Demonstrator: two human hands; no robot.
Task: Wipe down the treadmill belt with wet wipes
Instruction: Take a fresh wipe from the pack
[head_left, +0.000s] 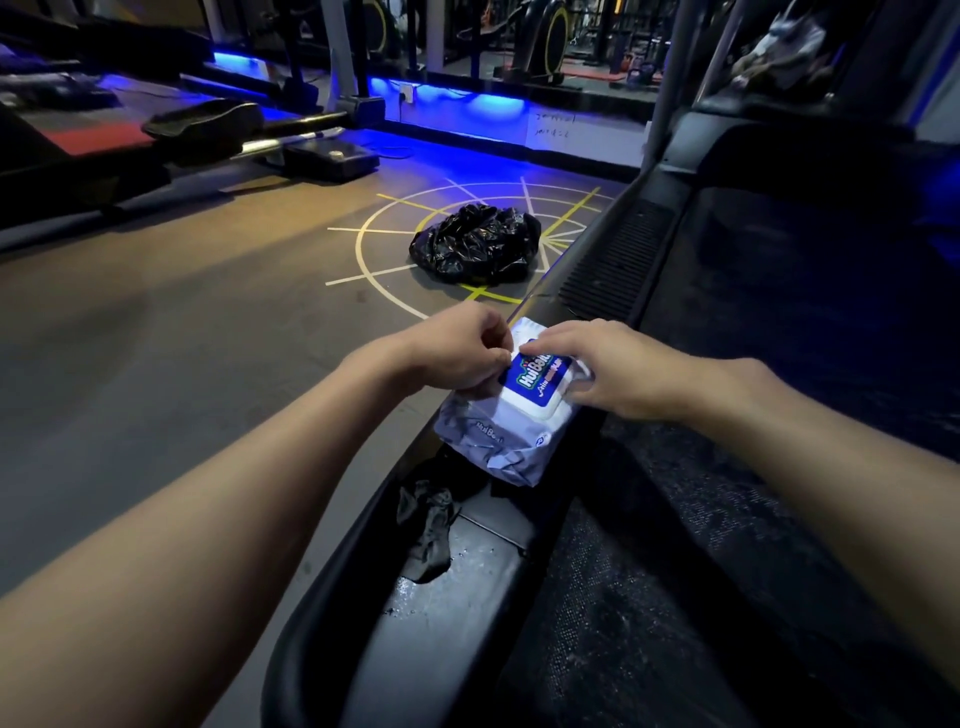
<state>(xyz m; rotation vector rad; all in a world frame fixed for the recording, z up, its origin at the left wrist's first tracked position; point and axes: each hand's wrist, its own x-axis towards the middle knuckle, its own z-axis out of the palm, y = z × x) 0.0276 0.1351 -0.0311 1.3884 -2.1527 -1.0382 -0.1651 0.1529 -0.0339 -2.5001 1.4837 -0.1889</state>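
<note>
A: What takes up most of the view?

B: The gym floor (182, 322), grey with yellow and white lines in a circle pattern, lit blue along the far wall. On the right runs the treadmill, its dark belt (701, 571) textured and speckled, with a black side rail (447, 597) along its left edge. The rail shows wet spots.

A: And further out?

B: A crumpled black bag (475, 244) sits on the floor lines, just beside the treadmill's edge. Other exercise machines stand in the dim background.

A: Where are the wipes?

B: A white pack of wipes (498, 436) lies on the side rail, its blue-labelled lid (535, 382) facing up. Just below it on the rail lies a dark, crumpled used wipe (428, 525).

A: What are the hands doing?

B: Both rest on the pack. The left hand (457, 348) has its fingers curled, pinching at the far left corner of the lid. The right hand (597, 369) lies over the right side of the pack, fingers bent and pressing down by the lid's edge. Whether the lid is lifted at all cannot be told.
</note>
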